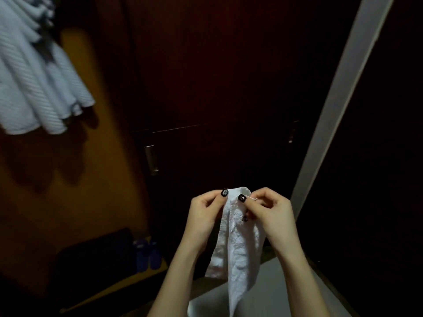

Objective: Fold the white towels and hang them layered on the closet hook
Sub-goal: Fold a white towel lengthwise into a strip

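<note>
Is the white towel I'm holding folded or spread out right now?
Folded, not spread. The white towel hangs as a narrow, layered strip, its top edge pinched by the left hand and right hand.

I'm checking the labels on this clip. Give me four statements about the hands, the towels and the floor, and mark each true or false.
1. The left hand and the right hand both pinch the top of a white towel. True.
2. The white towel lies spread flat on a table. False: it hangs down from the two hands.
3. More hanging towels show at the upper left. True.
4. A pair of red shoes stands on the floor. False: the pair at the lower left is blue slippers.
</note>
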{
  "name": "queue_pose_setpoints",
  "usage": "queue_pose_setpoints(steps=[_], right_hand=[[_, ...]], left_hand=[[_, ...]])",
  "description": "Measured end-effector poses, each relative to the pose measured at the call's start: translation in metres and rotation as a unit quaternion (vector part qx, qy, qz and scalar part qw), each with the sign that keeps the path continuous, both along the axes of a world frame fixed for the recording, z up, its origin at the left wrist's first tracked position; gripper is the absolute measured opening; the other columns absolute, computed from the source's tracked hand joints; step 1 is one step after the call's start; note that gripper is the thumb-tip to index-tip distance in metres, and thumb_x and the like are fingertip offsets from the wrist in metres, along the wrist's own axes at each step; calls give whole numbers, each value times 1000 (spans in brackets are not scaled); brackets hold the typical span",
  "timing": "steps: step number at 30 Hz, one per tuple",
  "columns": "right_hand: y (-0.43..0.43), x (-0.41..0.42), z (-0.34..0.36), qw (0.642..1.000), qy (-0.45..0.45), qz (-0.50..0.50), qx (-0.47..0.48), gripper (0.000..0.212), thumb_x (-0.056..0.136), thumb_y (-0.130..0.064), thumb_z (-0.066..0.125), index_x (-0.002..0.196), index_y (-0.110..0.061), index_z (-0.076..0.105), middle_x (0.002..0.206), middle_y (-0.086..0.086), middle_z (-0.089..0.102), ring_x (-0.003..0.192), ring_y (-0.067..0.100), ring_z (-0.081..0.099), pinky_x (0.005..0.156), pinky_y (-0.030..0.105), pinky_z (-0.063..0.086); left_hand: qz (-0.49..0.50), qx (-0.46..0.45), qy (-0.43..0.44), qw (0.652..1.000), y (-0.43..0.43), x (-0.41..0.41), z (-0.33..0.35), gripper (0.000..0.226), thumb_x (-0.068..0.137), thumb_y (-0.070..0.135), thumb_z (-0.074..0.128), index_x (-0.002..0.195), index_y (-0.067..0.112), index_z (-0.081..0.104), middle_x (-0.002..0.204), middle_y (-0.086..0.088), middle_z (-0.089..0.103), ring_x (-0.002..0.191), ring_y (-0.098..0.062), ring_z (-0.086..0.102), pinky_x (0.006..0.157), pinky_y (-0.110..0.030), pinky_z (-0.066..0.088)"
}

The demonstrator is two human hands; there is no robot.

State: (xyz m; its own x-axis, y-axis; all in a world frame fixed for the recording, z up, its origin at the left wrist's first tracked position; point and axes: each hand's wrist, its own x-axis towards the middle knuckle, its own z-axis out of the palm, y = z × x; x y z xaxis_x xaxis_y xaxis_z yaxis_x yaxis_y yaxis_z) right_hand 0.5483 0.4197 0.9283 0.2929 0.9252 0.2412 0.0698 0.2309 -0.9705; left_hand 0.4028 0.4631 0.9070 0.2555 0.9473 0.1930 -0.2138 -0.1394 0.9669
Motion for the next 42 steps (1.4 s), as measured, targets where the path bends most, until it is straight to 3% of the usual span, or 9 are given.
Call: queue_pose_setpoints(steps=[5,13,18,23,32,38,40,42], right_hand=[[3,-86,-2,998,39,39,0,16,84,-1,71,70,-1,64,56,6,59,53,9,57,54,17,47],[14,-208,-5,997,67,19,21,18,85,-4,71,72,5,62,55,4,58,53,8,55,53,17,44],[14,-260,-3,999,38,11,16,19,85,-7,71,71,2,61,60,19,56,56,11,53,54,20,44],[12,-291,0,1000,-2,26,9,19,86,-10,71,70,-4,63,66,26,54,57,16,53,54,23,45],[7,-312,-5,998,-31,47,-18,18,85,-9,71,68,-7,63,62,22,53,56,15,53,55,24,47],[2,-329,-9,996,-37,75,-16,21,85,-9,72,66,-10,63,54,3,52,54,11,54,54,21,48],[0,-333,-8,996,-41,74,-13,22,85,-10,73,65,-11,62,54,7,51,55,13,53,54,24,47],[-1,-336,-7,997,-47,68,-10,22,84,-10,73,65,-11,62,58,16,53,57,15,53,54,28,47]], left_hand=[[58,13,12,998,-5,-80,3,19,95,24,60,99,18,77,94,-9,76,88,-21,72,70,-24,55],[85,-8,-21,996,-4,-195,3,32,87,39,65,101,13,75,98,-16,74,91,-32,70,80,-44,56],[106,-6,-20,994,-2,-243,2,33,83,43,67,98,14,76,99,-16,73,95,-38,69,85,-53,53],[124,-9,-30,992,-2,-285,-1,25,88,35,63,93,15,76,94,-15,73,87,-30,69,75,-38,57],[119,-14,-34,992,-18,-308,-12,24,87,33,63,94,15,76,93,-13,74,85,-26,72,68,-27,56],[145,-19,-33,989,-31,-323,-11,27,88,38,64,95,15,76,91,-12,75,78,-22,72,64,-25,55],[153,-17,-28,988,-34,-328,-10,25,89,38,65,96,17,77,91,-12,75,79,-23,72,66,-29,55],[154,-10,-20,988,-37,-331,-11,28,88,41,64,99,18,77,94,-17,73,84,-39,68,74,-46,54]])
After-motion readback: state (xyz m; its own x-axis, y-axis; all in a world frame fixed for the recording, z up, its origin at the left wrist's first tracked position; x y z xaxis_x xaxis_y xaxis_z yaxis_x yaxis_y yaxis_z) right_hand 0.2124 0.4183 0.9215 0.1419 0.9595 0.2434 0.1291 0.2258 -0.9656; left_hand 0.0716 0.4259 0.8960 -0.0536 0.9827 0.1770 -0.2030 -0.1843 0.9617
